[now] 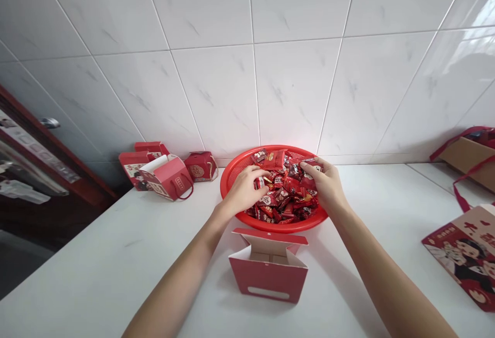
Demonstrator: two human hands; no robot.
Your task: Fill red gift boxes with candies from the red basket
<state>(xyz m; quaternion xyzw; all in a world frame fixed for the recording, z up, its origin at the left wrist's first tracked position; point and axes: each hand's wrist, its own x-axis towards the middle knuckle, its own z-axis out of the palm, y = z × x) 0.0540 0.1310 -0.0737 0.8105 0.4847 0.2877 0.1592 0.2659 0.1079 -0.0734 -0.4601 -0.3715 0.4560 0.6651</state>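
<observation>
A red plastic basket (229, 178) with perforated sides holds a heap of red-wrapped candies (288, 206). At its left side, my left hand (246, 187) reaches over the rim onto the candies, thumb and fingers apart. My right hand (328, 183) is closed at the right side of the heap, its thumb over a dark red candy packet (310, 177); the undersides of its fingers are hidden. Between my forearms, in front of the basket, a red paper box (270, 276) stands upright with its top flaps open. Its visible inside is pale, with no candy showing.
Several small red gift boxes (167, 175) with cord handles stand at the left by the tiled wall. At the right are a red printed bag (464, 258) and a brown box (469, 160) with red ribbon. The white counter (154, 260) ends at the left beside a dark red cabinet (58, 157).
</observation>
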